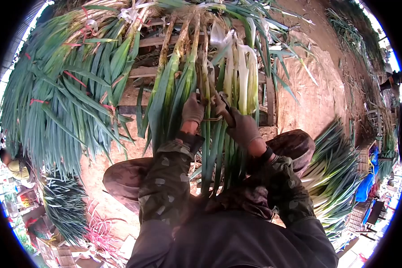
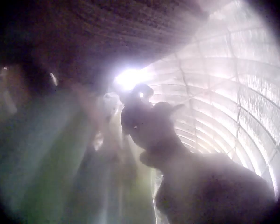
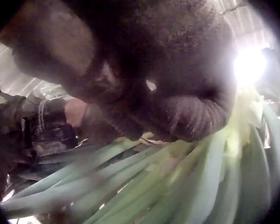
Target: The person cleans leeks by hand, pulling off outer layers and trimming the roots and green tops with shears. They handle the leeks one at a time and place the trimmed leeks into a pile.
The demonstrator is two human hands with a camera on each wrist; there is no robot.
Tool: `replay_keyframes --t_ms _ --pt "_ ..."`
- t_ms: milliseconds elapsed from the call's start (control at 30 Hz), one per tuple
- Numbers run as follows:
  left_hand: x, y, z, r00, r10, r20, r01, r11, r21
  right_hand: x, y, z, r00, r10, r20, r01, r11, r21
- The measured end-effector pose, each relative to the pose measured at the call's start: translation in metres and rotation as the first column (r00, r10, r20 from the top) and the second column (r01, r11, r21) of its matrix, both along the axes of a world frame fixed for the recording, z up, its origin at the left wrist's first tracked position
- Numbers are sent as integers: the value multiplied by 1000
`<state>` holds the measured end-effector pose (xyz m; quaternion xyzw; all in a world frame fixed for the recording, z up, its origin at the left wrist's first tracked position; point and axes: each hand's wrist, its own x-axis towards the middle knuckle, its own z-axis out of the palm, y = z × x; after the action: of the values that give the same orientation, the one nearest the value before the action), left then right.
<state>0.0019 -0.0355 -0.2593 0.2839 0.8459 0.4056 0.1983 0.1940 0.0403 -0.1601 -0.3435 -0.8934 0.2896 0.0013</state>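
Centrally, a slender brown-green leafy stalk (image 1: 205, 67) points away, nearest the brown-gloved left hand (image 1: 193, 110), fingers' grip unclear; gloved right hand (image 1: 245, 129) has fingers clamped on a narrow dark object (image 1: 229, 115).

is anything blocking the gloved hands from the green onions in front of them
Nothing visible does. In the head view, the left hand and right hand are both right at the green onions.

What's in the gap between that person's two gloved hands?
Leafy stalks run between the left hand and the right hand, as the head view shows.
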Motion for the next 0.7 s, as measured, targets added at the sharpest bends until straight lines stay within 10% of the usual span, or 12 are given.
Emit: replay_keyframes --t_ms 700 --pt "1 -4 8 982 -31 185 16 997 78 -120 94 -21 996 -37 -75 45 994 99"
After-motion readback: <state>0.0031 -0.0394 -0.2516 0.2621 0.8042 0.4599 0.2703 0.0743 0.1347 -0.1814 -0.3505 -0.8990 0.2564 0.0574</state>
